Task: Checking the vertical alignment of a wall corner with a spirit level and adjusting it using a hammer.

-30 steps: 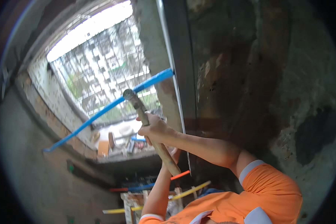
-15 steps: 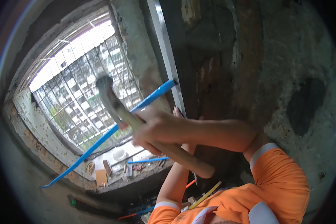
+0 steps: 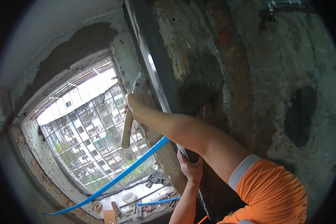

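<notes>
A long, silvery straightedge bar (image 3: 153,71) runs at a slant down the wall. My left hand (image 3: 191,167) is wrapped round its lower part, fingers over the near edge and thumb on the other side. My right hand (image 3: 135,102) is raised to the left of the bar, closed on the wooden handle of a hammer (image 3: 127,128). The hammer's grey head points up beside the wall edge and is hard to make out. My right forearm crosses in front of the bar. A blue pipe (image 3: 127,171) sticks out leftward from near the bar, across the window.
A barred window (image 3: 97,130) with rough edges fills the left. On its sill (image 3: 115,201) lie a white round tub (image 3: 128,196), a short blue pipe (image 3: 158,201), a dark cloth (image 3: 157,178) and small tools. To the right is a patchy, bare wall (image 3: 265,74).
My right hand and the hammer have moved up, and the hammer has turned from slanting to nearly upright. The view has shifted, and my left hand now shows plainly on the bar.
</notes>
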A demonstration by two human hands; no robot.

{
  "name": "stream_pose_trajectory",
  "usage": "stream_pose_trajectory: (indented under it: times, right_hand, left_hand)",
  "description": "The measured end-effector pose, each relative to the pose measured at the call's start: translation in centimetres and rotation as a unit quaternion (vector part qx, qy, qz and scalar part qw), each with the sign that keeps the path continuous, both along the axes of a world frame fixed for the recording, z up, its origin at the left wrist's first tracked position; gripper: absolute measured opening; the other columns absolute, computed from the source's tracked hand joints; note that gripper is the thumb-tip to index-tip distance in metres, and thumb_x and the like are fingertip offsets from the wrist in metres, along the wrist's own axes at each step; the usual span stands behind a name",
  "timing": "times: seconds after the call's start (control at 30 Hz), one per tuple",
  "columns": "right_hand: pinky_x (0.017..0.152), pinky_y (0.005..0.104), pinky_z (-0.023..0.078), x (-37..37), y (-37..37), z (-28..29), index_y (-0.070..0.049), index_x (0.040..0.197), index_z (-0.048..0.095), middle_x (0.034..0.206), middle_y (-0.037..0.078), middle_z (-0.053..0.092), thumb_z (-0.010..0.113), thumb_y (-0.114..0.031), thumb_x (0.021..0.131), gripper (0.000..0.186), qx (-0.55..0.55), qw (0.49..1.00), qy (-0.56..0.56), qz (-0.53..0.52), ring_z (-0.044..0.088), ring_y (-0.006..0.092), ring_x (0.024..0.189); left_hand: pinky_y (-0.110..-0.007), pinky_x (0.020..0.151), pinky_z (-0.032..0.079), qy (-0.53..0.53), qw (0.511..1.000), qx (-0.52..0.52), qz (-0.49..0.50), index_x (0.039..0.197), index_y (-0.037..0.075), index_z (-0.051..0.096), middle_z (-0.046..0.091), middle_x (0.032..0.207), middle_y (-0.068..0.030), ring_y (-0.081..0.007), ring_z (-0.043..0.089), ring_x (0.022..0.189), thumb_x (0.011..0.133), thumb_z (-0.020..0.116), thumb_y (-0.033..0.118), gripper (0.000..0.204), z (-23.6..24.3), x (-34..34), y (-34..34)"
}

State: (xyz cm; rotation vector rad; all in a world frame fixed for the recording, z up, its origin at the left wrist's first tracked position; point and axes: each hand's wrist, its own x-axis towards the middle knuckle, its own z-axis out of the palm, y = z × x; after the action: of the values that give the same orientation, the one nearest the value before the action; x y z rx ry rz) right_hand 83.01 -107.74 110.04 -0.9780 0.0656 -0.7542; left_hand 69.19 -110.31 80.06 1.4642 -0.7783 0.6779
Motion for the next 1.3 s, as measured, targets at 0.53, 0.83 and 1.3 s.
stream_pose_trajectory:
  times: [0.53,0.83,1.3]
  right_hand:
    - [0.063,0.0405,0.054,3.9,-2.3,2.0,0.013,0.095,0.059,0.085,0.027,0.066,0.056,-0.011,0.078,0.03,-0.083,0.987,-0.022,-0.137,0.068,0.0334,0.074]
    - [0.066,0.0411,0.054,1.5,-0.2,3.1,0.012,0.096,0.061,0.086,0.029,0.065,0.054,-0.01,0.078,0.029,-0.043,0.996,0.017,-0.081,0.068,0.0364,0.08]
    - [0.045,0.0367,0.047,0.9,-3.3,4.5,0.006,0.077,0.055,0.055,0.013,0.054,0.048,-0.014,0.082,0.021,-0.102,0.977,-0.02,-0.184,0.056,0.0243,0.044]
  left_hand:
    - [-0.048,0.098,0.04,0.002,0.999,-0.017,-0.052,0.13,-0.012,0.034,0.045,0.127,-0.0332,-0.0477,0.047,0.116,0.069,0.08,0.031,0.088,0.0,0.4,-0.7]
    - [-0.046,0.097,0.041,0.032,0.998,-0.024,-0.056,0.129,-0.013,0.035,0.046,0.125,-0.0326,-0.0478,0.048,0.115,0.069,0.079,0.03,0.086,0.1,0.7,0.3]
    - [-0.047,0.097,0.041,0.013,1.0,-0.004,-0.013,0.13,-0.012,0.034,0.046,0.126,-0.0344,-0.0483,0.048,0.114,0.068,0.08,0.029,0.087,-0.4,0.4,-0.4]
